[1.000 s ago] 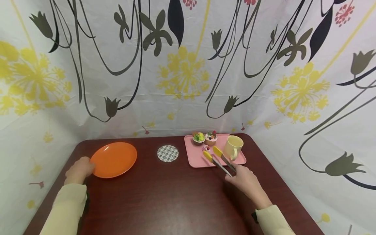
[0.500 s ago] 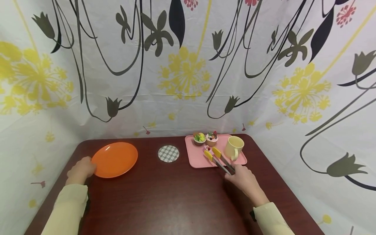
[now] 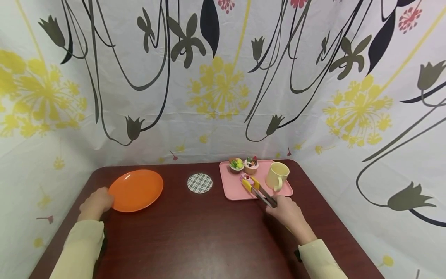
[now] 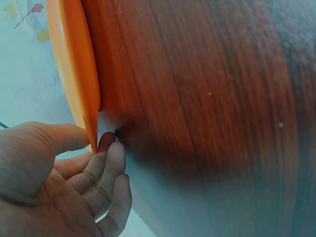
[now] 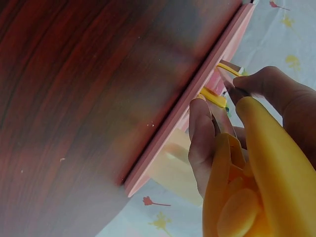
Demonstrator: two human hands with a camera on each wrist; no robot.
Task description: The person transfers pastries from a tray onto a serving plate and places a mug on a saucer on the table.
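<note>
At the table's left, my left hand pinches the rim of an orange plate; in the left wrist view the thumb lies on one face of the plate and fingers are behind it. My right hand grips yellow-tipped metal tongs over the pink tray. Between the tong tips is a small pink piece of cake with a red berry on top. The right wrist view shows the yellow tong handles close up, with the pink cake between the tips.
On the tray stand a cupcake with green and yellow topping, a fruit-topped cupcake and a pale yellow mug right of the tongs. A round checked coaster lies between plate and tray. A flowered curtain hangs behind the table.
The tong tips have come closer together and now sit on either side of the pink cake. The left hand and the plate have stayed in place.
</note>
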